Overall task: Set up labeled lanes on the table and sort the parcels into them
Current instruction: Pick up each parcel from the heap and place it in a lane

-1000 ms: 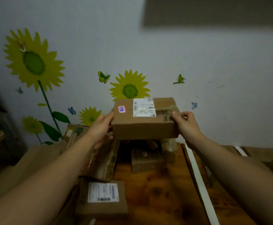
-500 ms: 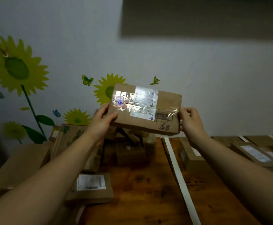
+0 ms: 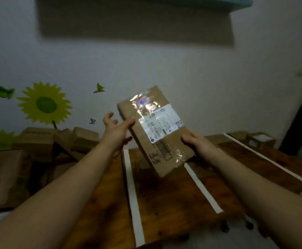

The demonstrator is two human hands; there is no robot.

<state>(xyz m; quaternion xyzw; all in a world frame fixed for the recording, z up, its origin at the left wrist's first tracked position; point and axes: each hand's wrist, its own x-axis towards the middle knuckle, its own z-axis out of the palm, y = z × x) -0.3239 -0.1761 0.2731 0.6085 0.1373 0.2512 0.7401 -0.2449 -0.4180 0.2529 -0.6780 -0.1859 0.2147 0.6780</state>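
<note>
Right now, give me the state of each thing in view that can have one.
parcel: held clear of the table, tilted, taped shut, label facing the camera.
left hand: fingers straight, thumb against the parcel's edge.
right hand: grips the parcel's lower end.
tape strips: lying flat on the table.
piled boxes: heaped at the left.
small box: resting right of the farthest strip.

The room is sitting dim, a grey cast lying over the wall (image 3: 164,69). Glare is flaring white off the tape (image 3: 143,103) on the parcel (image 3: 141,139), washing out part of its label (image 3: 162,123). A broad shadow is falling beneath the shelf (image 3: 218,3). Everything is looking soft, and the wide lens is bowing and smearing the table (image 3: 164,203) toward the edges
</note>
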